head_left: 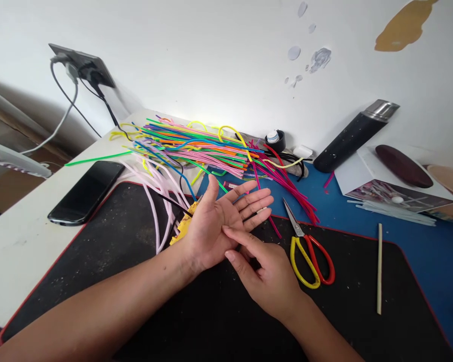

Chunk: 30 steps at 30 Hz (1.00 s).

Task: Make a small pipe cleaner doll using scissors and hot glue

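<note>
My left hand is held palm up over the black mat, its fingers stretched out and nothing on the palm. The index fingertip of my right hand touches that palm; its thumb is apart from the index finger and its other fingers are curled, partly hidden. Behind my left hand a yellow object shows in part, with pale pink stems beside it. Scissors with one yellow and one red handle lie right of my hands, slightly open.
Colourful pipe cleaners are heaped by the wall, magenta ones beside them. A phone lies left. To the right are a thin stick, a dark flask and a white box. Plugs sit in a wall socket.
</note>
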Each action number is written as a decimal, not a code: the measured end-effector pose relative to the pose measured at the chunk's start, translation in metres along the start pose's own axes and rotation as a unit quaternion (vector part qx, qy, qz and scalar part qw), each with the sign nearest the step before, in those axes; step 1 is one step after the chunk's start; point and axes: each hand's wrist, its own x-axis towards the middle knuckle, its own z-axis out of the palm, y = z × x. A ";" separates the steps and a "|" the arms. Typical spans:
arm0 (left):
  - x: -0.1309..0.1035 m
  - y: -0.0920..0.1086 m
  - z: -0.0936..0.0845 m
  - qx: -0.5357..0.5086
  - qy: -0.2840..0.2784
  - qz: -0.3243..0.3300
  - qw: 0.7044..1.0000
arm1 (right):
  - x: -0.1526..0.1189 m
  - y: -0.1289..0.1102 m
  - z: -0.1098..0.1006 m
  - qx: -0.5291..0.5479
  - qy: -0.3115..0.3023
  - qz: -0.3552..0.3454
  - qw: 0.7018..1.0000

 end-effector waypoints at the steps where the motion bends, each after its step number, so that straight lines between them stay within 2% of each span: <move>1: 0.000 0.000 0.000 -0.001 -0.004 0.001 1.000 | 0.000 0.000 0.000 0.015 0.004 0.002 1.000; 10: -0.001 0.001 0.004 -0.004 0.005 0.004 1.000 | 0.001 -0.005 -0.009 0.042 0.061 0.020 0.997; 17: 0.000 0.002 0.001 -0.007 -0.006 0.005 1.000 | 0.000 -0.006 -0.007 0.024 0.050 -0.016 0.998; 23: 0.000 0.002 0.002 -0.006 -0.001 0.005 1.000 | -0.002 -0.003 -0.002 0.013 0.029 -0.002 0.999; 30: 0.000 0.002 0.001 -0.010 -0.006 0.004 1.000 | 0.000 -0.003 -0.002 0.002 0.051 0.008 0.999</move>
